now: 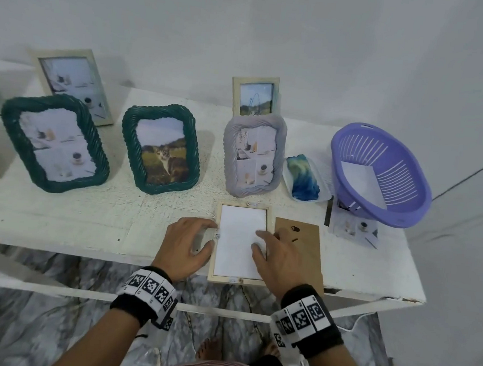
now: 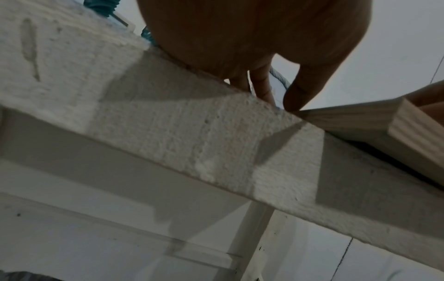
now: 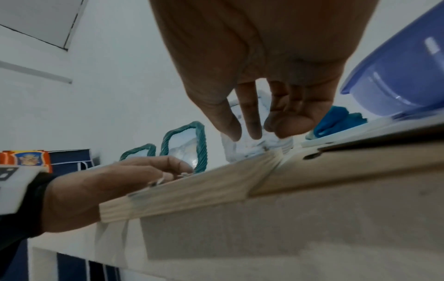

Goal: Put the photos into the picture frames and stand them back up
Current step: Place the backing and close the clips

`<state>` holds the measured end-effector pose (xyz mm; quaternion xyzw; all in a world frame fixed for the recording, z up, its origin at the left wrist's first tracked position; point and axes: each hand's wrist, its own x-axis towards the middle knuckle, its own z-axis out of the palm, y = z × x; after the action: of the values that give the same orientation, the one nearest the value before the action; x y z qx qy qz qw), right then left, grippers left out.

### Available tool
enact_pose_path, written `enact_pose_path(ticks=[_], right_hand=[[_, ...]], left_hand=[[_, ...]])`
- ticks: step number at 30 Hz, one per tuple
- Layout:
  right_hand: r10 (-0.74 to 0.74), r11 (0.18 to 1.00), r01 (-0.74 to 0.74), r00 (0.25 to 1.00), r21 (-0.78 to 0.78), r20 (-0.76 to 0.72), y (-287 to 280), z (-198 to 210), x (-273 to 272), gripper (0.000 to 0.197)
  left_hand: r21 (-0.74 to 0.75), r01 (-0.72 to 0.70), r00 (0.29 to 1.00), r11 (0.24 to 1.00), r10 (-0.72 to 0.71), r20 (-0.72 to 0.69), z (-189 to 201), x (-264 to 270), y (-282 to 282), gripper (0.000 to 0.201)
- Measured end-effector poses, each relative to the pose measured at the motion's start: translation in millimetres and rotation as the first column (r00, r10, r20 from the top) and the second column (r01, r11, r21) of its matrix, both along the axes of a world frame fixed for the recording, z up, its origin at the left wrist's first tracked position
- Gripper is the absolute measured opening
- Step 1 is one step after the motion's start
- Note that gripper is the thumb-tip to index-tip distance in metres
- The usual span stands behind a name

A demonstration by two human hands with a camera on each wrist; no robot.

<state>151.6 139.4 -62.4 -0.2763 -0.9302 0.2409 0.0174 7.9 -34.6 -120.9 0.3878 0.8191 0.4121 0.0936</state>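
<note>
Photos are the job, and one lies white back up inside the pale wooden frame (image 1: 237,279), which rests face down at the bench's (image 1: 82,226) near edge, its lower end overhanging slightly. The left hand (image 1: 188,248) steadies the frame's left rail with fingers loosely spread; the right hand (image 1: 278,263) presses relaxed fingers on the photo sheet (image 1: 237,241). The brown backing board (image 1: 302,247) lies just beside, not yet fitted. A hard push could tip the overhanging frame off the edge, and the sheet could shift crooked before the board goes on.
</note>
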Motion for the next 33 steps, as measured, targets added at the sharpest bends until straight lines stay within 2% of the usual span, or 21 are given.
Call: enact_pose_path(ticks=[2,4,8,11,18,21,25,29,33], right_hand=[[-0.055,0.998,0.055,0.998,0.016,-0.034,8,3,7,0.035],[-0.129,0.987,0.133,0.991,0.094,-0.044,16,5,15,0.031],[-0.269,0.939,0.226,0.952,0.258,0.145,28,3,32,0.04],[-0.289,0.941,0.246,0.941,0.232,0.177,29,-5,40,0.047],[-0.374,0.927,0.372,0.923,0.041,0.086,40,-8,47,0.045],[-0.406,0.913,0.406,0.914,0.053,0.006,44,1,46,0.045],[-0.352,0.912,0.372,0.926,0.172,-0.136,41,17,37,0.041],[-0.223,0.942,0.264,0.954,0.208,-0.201,21,23,20,0.037],[-0.13,0.951,0.181,0.97,0.252,-0.206,-2,16,4,0.036]], left_hand=[[0.005,-0.003,1.0,1.0,0.003,0.005,-1,0,0,0.035],[0.012,-0.002,1.0,1.0,0.002,0.004,-1,-1,0,0.035],[0.016,-0.005,1.0,1.0,0.005,0.018,-3,-1,0,0.036],[0.022,-0.016,1.0,1.0,0.015,0.019,-1,-1,0,0.037],[0.014,-0.014,1.0,1.0,0.014,0.026,-1,0,1,0.038],[0.011,-0.013,0.999,1.0,0.013,0.032,0,0,1,0.038],[0.013,-0.013,1.0,1.0,0.013,0.02,-1,0,0,0.04],[0.023,-0.009,1.0,1.0,0.008,0.012,-1,0,0,0.041],[0.024,-0.007,1.0,1.0,0.007,0.007,-2,0,0,0.039]])
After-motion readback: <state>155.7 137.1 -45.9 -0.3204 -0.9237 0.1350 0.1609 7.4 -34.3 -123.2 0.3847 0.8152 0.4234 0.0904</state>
